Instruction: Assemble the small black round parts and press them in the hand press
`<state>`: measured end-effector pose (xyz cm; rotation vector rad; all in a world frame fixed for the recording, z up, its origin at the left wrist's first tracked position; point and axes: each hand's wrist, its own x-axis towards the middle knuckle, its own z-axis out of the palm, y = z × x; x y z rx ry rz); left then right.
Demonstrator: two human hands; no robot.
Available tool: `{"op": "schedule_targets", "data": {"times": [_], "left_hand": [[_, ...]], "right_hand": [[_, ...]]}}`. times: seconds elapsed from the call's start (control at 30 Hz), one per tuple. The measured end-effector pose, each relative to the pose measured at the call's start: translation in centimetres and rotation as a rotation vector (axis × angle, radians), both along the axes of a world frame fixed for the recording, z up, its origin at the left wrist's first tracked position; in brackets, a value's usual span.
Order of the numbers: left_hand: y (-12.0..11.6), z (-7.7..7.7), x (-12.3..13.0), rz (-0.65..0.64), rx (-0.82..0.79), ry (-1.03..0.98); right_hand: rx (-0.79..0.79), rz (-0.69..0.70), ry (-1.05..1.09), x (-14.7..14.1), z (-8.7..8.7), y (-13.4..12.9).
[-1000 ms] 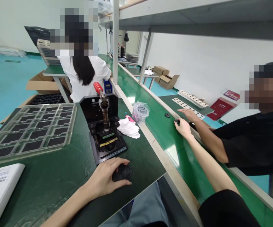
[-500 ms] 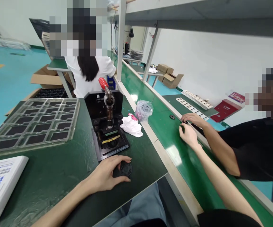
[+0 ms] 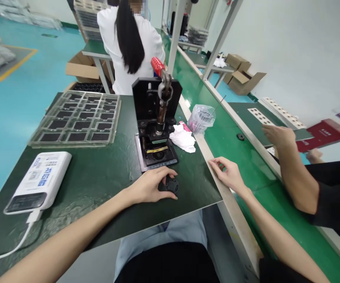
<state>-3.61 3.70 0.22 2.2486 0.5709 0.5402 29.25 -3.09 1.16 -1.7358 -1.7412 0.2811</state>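
On the dark green bench, my left hand (image 3: 155, 184) curls its thumb and fingers around a black round part (image 3: 172, 185), which lies flat at the front of a toggle clamp press (image 3: 159, 118). The press has a red handle, raised, and a yellow strip (image 3: 157, 149) across its base. My right hand (image 3: 226, 173) is over the pale rail between bench and green belt, its fingertips drawn together. Whatever they may hold is hidden. Another black ring-shaped part (image 3: 240, 136) lies on the belt beyond that hand.
A clear tray of dark rectangles (image 3: 78, 125) and a white power bank (image 3: 39, 181) with a cable occupy the left. White cloth (image 3: 183, 138) and a bagged cup (image 3: 202, 118) stand right of the press. A co-worker's hand (image 3: 278, 135) is across the belt (image 3: 252, 188).
My right hand has drawn back from the belt's far side to the near rail. The co-worker's hand has lifted away. My left hand stays around the round part; the view has tilted down and left.
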Motion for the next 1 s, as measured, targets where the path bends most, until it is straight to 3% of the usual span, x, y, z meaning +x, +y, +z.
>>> {"op": "schedule_targets", "data": {"times": [0.17, 0.33, 0.5, 0.63, 0.77, 1.0], "left_hand": [[-0.2, -0.2, 0.2, 0.025, 0.030, 0.013], [-0.3, -0.2, 0.4, 0.016, 0.047, 0.030], [0.3, 0.6, -0.1, -0.031, -0.019, 0.011], [0.9, 1.6, -0.6, -0.134, -0.082, 0.037], [0.7, 1.6, -0.4, -0.101, -0.091, 0.027], [-0.2, 0.4, 0.3, -0.039, -0.068, -0.013]], "right_hand": [[0.048, -0.084, -0.023, -0.5, 0.2, -0.4], [0.240, -0.282, 0.153, 0.1, 1.4, -0.7], [0.240, -0.328, 0.317, 0.3, 3.0, -1.3], [0.146, -0.167, 0.358, -3.1, 3.4, -2.7], [0.033, 0.027, 0.447, -7.1, 3.0, -2.5], [0.043, 0.188, 0.531, -11.8, 2.0, 4.0]]}}
